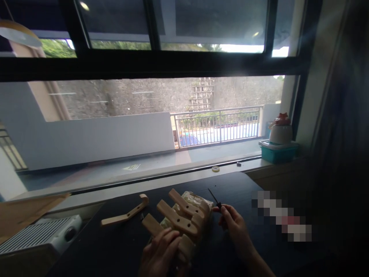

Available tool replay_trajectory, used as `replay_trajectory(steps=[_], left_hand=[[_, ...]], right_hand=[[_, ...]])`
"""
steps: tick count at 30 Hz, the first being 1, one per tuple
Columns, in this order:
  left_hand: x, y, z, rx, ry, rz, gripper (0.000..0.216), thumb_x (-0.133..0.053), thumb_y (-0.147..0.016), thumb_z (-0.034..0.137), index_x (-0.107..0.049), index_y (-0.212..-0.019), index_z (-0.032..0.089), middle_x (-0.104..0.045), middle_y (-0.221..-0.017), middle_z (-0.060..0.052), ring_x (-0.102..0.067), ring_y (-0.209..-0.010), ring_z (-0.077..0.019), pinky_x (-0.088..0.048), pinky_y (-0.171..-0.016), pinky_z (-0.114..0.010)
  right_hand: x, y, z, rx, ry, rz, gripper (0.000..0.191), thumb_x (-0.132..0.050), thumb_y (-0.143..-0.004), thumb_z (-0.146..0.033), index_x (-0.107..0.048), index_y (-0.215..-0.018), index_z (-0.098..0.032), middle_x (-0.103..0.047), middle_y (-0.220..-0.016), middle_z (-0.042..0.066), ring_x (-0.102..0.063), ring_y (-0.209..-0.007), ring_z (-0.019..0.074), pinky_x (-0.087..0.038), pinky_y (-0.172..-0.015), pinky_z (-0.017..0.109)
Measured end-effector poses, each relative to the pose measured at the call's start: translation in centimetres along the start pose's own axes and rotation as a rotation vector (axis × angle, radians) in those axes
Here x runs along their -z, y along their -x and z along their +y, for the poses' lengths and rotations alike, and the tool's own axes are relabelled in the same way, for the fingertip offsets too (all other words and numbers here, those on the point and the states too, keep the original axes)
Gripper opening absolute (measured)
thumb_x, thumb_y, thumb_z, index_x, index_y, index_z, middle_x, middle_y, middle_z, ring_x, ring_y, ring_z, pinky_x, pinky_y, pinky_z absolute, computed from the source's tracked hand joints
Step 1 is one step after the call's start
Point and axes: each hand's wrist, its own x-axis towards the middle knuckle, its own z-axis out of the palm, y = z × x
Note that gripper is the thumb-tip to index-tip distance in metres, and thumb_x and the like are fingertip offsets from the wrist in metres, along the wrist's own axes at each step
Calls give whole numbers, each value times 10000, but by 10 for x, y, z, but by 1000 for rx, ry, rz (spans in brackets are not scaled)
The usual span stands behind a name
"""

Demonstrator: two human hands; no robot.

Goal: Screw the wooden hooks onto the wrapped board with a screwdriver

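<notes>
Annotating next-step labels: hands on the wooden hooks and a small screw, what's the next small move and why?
Probably bring the small dark screw, pinched in the right hand, down to a hole in the light wooden hooks that the left hand steadies on the dark table. The screw sits just above and right of them, not yet in a hole.

Daylight pours through the window (144, 115), leaving everything below it backlit and dim; the dark table (121, 246) swallows detail. Ceiling lamps glare in the glass above. Edges bow, right of the window smears into blur
</notes>
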Motion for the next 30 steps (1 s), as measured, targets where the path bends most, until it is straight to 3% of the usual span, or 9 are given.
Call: replay_trajectory(steps=[2,5,7,9,14,17,25,30], left_hand=[[10,-5,-26,93,99,-71,421,-648,-733,396,-589,-1141,309,-644,-1177,-19,-551,-1153,-261,-498,-884,-341],[19,0,-48,537,190,103,311,-543,-786,426,-628,-1024,243,-597,-1222,-60,-528,-1168,-294,-441,-974,-444],[19,4,-42,782,227,186,392,-489,-813,451,-563,-1127,228,-591,-1201,-74,-551,-1124,-295,-443,-957,-477],[14,1,-25,783,220,295,396,-509,-805,451,-534,-1132,228,-565,-1190,-70,-543,-1109,-283,-432,-970,-457],[-13,-23,12,695,275,317,433,-594,-780,412,-496,-1154,217,-560,-1114,-75,-552,-1037,-258,-449,-929,-429],[-25,-31,12,717,286,307,446,-606,-782,412,-492,-1167,219,-574,-1027,-61,-584,-930,-231,-476,-873,-411],[-44,-36,9,749,244,362,369,-619,-736,480,-630,-942,174,-638,-854,-76,-625,-815,-252,-511,-778,-419],[-31,-30,3,864,439,252,345,-653,-672,463,-691,-854,173,-685,-814,-75,-664,-784,-256,-548,-726,-360]], right_hand=[[1,2,-1,-4,-1,47,379,-590,-762,-537,-609,-877,-177,-652,-784,27,-478,-537,108,-386,-486,238],[0,3,-3,-17,36,111,361,-575,-776,-529,-589,-868,-180,-598,-712,-5,-457,-540,103,-395,-498,232],[-1,3,-4,-35,60,125,364,-580,-773,-522,-586,-895,-179,-577,-697,-14,-457,-547,106,-401,-504,232],[-1,2,-3,-51,72,119,386,-601,-752,-517,-586,-935,-176,-571,-691,-15,-470,-558,116,-410,-509,237],[0,3,1,-87,106,145,418,-617,-730,-519,-594,-969,-176,-539,-652,-26,-475,-560,127,-404,-492,237],[3,5,1,-118,97,145,432,-626,-720,-520,-612,-977,-174,-533,-628,-30,-468,-546,124,-394,-480,232],[1,6,-5,-160,33,133,485,-606,-716,-572,-651,-970,-161,-589,-640,-1,-497,-564,133,-396,-484,231],[10,11,-24,-251,39,122,498,-658,-637,-571,-651,-938,-174,-623,-668,17,-511,-550,135,-415,-499,243]])
